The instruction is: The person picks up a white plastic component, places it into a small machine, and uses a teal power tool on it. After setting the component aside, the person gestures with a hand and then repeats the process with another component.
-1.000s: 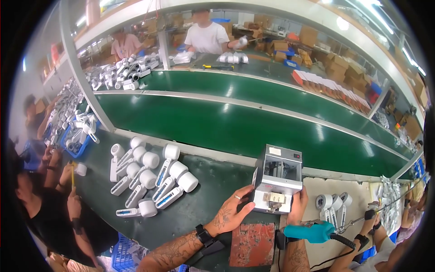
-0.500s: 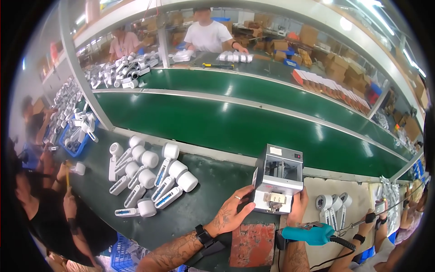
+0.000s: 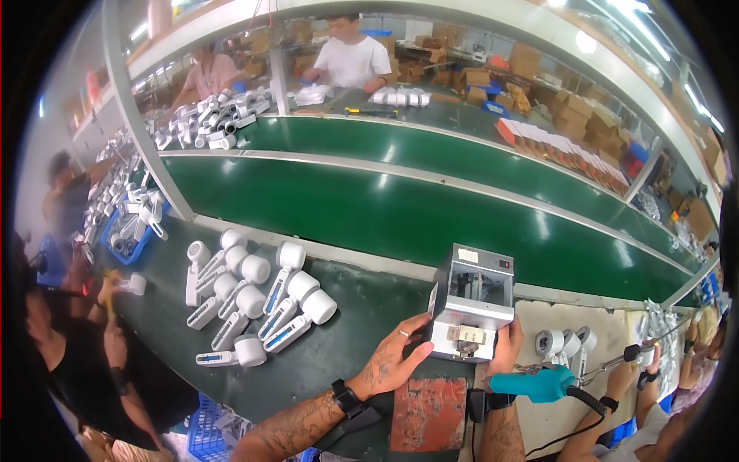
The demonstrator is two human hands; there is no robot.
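A grey screw feeder (image 3: 475, 304) with a clear window and a switch on top stands at the bench's front right. My left hand (image 3: 391, 362) grips its left side, thumb along the lower front corner. My right hand (image 3: 506, 348) holds the opposite side, its fingers partly hidden behind the housing. A teal electric screwdriver (image 3: 533, 383) hangs over my right wrist, in front of the feeder. Left of my hands, several white handheld showerhead-like units with round heads and flat handles (image 3: 296, 331) lie in rows on the dark bench.
A rust-red plate (image 3: 428, 414) lies before the feeder. More white units (image 3: 570, 344) rest on the right, beside a co-worker's arm (image 3: 616, 385). A blue basket (image 3: 127, 242) of parts stands left. The green conveyor (image 3: 346, 200) runs behind; another co-worker (image 3: 85, 354) works at left.
The electric screwdriver has swung slightly right. Across the conveyor, the white-shirted person's hands have drawn back, and the right-hand co-worker's hand has shifted. My hands stay on the feeder.
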